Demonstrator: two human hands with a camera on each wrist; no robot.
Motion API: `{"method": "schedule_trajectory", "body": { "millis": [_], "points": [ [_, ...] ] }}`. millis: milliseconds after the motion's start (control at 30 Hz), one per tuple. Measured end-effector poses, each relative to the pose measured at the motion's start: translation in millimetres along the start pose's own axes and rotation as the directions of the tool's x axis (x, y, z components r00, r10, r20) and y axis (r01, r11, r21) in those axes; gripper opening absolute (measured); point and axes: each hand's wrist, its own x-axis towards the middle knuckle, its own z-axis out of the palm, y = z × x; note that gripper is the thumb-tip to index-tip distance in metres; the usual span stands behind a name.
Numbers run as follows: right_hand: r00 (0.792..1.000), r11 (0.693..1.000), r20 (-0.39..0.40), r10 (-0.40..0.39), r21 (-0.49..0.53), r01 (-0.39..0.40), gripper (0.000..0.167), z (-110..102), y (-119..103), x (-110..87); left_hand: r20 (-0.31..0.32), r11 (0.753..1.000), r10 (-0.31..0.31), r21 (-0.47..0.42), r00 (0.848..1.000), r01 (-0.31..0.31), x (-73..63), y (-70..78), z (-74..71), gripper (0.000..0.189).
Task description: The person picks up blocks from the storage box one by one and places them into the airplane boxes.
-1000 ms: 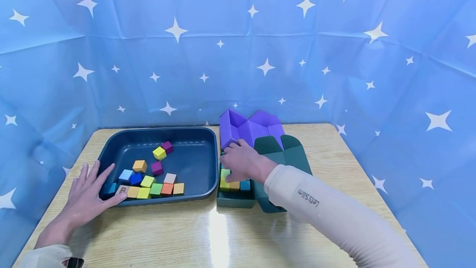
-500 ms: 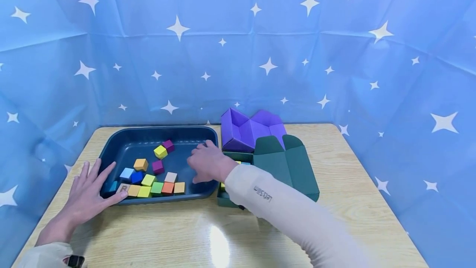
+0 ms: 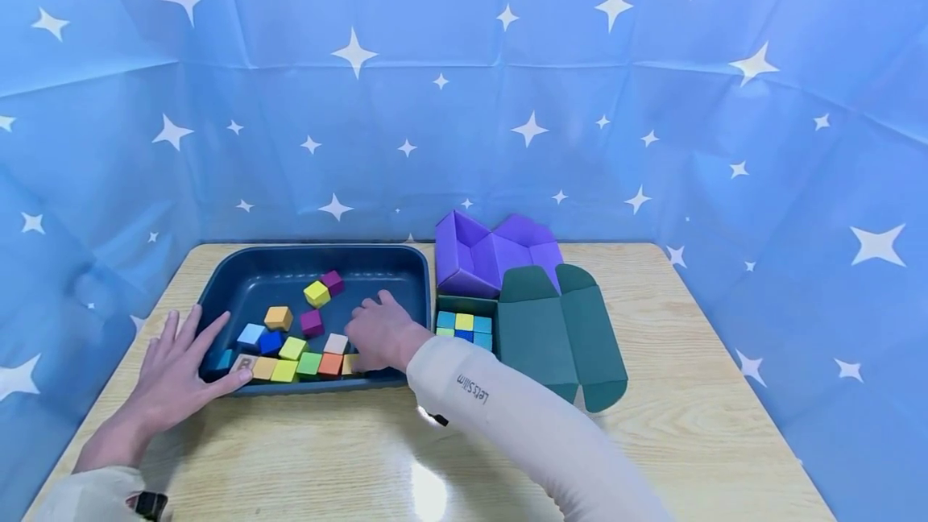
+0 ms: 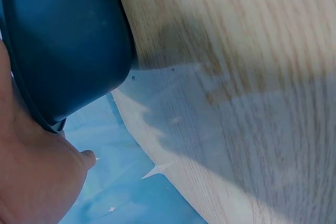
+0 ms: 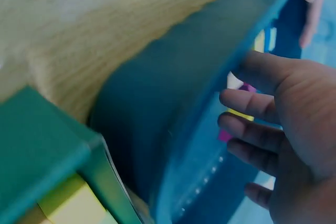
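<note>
My right hand [image 3: 380, 334] reaches over the front right of a dark blue tray [image 3: 423, 284], its thumb overlapping a tan cube [image 3: 349, 364] at the end of the front row. In the right wrist view the fingers [image 5: 252, 129] are loosely bent and apart, with nothing seen between them. Spread at the tray's left side, my left hand [image 3: 170, 369] has its thumb over the front rim, beside a wooden cube [image 3: 244, 364] marked B. Several coloured cubes lie in the tray, among them an orange cube [image 3: 279, 317] and a magenta cube [image 3: 312, 323].
Right of the tray stands an open green box [image 3: 467, 304], packed with cubes such as a yellow one [image 3: 464, 321]; its lid [image 3: 540, 337] lies folded out to the right. Behind it is an open purple box [image 3: 464, 264]. A blue starred cloth surrounds the wooden table [image 3: 652, 329].
My right hand has left the green box and moved left over the tray, to the front row of cubes. The left hand stays at the tray's left side.
</note>
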Motion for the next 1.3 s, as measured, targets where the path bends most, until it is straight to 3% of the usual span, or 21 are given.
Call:
{"method": "schedule_trajectory", "body": {
  "millis": [667,1100,1300],
  "points": [
    [1.0,0.997,-0.023,-0.021,-0.074,0.019,0.025,14.1,-12.7,8.2,-0.012,1.0,0.007,-0.002,1.0,-0.007,-1.4,-1.1,-1.2,0.101],
    [0.999,0.999,-0.047,-0.026,-0.021,0.025,0.027,-12.6,5.2,-5.0,-0.004,1.0,-0.002,-0.008,1.0,0.002,0.4,2.3,1.0,0.101],
    [0.999,0.999,-0.045,0.028,0.047,-0.026,0.021,-25.3,17.3,-13.7,-0.003,1.0,-0.003,-0.008,1.0,0.003,-1.1,1.5,-0.9,0.1]
  ]
}}
